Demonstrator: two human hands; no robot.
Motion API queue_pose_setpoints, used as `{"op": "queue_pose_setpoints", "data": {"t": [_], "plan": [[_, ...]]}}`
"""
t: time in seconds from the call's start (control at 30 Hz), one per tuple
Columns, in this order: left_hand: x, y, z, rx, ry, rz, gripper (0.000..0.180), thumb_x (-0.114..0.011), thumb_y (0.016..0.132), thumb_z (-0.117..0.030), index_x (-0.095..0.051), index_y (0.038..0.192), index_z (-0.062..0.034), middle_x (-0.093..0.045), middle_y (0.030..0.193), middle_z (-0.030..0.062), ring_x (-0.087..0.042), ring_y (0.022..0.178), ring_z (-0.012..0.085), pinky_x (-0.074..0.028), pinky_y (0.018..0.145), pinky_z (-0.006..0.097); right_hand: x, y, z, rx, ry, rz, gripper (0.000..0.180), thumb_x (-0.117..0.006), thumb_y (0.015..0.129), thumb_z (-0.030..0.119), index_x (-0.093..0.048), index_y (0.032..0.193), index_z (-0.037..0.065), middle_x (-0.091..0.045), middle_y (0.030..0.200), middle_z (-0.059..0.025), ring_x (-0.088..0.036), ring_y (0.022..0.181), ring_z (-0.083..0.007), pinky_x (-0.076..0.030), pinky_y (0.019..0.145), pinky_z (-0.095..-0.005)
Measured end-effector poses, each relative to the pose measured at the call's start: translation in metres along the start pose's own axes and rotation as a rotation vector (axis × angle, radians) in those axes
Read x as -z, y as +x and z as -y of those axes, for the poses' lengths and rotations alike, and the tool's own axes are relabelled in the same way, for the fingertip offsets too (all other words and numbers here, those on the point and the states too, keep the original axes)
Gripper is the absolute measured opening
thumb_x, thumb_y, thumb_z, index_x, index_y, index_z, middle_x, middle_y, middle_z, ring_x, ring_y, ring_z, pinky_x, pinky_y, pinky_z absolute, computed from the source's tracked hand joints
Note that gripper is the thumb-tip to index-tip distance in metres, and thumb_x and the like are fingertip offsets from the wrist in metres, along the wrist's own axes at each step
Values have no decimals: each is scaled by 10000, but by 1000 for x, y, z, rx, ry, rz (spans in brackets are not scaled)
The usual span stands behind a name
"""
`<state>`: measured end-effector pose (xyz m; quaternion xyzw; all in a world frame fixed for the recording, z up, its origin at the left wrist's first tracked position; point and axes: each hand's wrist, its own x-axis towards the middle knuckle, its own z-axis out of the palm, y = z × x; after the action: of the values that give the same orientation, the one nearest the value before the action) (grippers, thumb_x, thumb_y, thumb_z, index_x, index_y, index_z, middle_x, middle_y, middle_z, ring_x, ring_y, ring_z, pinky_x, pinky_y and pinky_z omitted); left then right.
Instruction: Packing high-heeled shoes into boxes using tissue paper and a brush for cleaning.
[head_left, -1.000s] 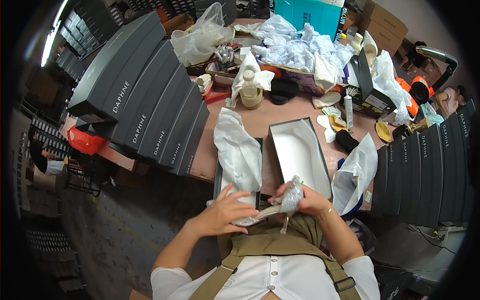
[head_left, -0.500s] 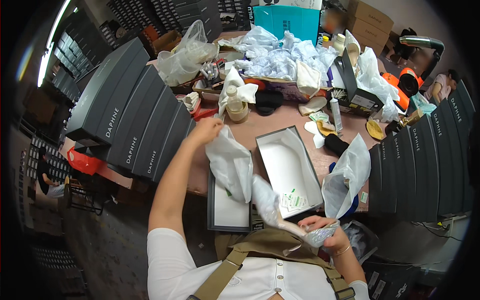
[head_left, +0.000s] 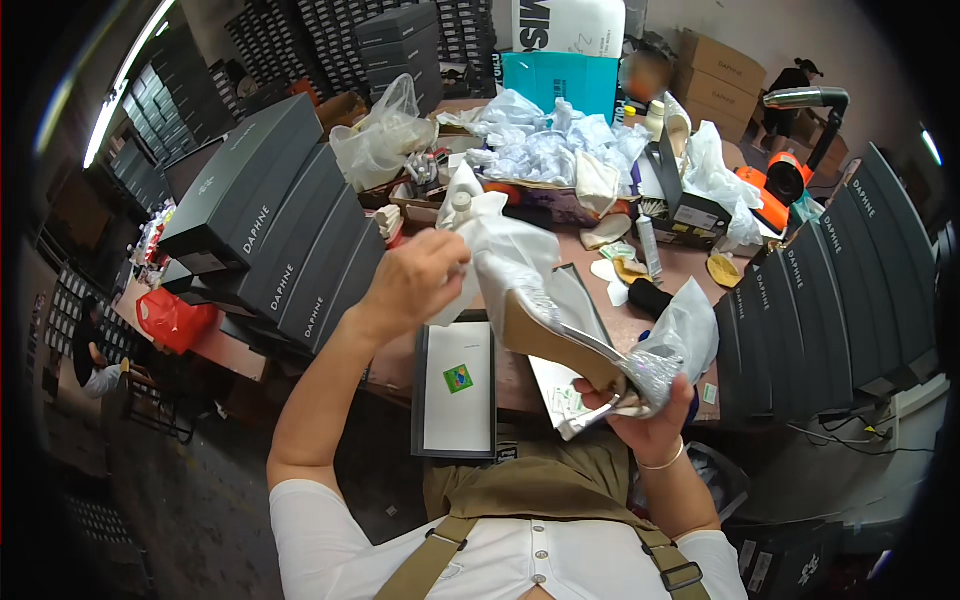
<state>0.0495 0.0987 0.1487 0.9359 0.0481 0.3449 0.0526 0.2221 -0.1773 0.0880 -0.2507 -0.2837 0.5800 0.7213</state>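
My right hand (head_left: 655,430) is closed around the glittery end of a silver high-heeled shoe (head_left: 555,355), its tan sole turned toward me. The shoe is tilted over an open dark shoe box (head_left: 603,322) with a white inside and small white-green packets. My left hand (head_left: 420,280) pinches a thin white wrapping sheet (head_left: 515,245) that drapes against the far end of the shoe. Below the left hand lies a shallow dark box part (head_left: 455,415), white inside, with a green square packet (head_left: 458,378).
Stacked dark shoe boxes stand at left (head_left: 290,250) and right (head_left: 800,310). Crumpled white paper (head_left: 560,140) fills a carton at the back. Another white sheet (head_left: 690,330), a tube (head_left: 648,247) and a yellow pad (head_left: 723,270) lie at right.
The shoe has been lifted and turned, sole now showing. My left hand came right with the white sheet, which now lies against the shoe, uncovering the green packet.
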Motion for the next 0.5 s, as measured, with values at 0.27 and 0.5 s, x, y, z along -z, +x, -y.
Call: {"op": "queue_pose_setpoints", "data": {"t": [0.27, 0.5], "plan": [[-16, -54, -11, 181, 140, 187, 142, -669, 741, -50, -587, 856, -31, -604, 885, 90, -595, 724, 279, -495, 645, 377, 38, 20, -50, 59, 398, -344, 675, -544, 894, 525, -487, 1267, -35, -597, 1186, -216, -585, 1118, -362, -486, 994, -437], [-37, -58, -28, 296, -94, 212, 270, -597, 761, -3, -588, 1030, -24, -593, 1029, 107, -611, 910, 321, -507, 742, 407, 61, -14, -73, -17, 713, -332, 684, -521, 892, 559, -521, 1243, -28, -648, 1052, -229, -614, 1055, -384, -562, 882, -422]]}}
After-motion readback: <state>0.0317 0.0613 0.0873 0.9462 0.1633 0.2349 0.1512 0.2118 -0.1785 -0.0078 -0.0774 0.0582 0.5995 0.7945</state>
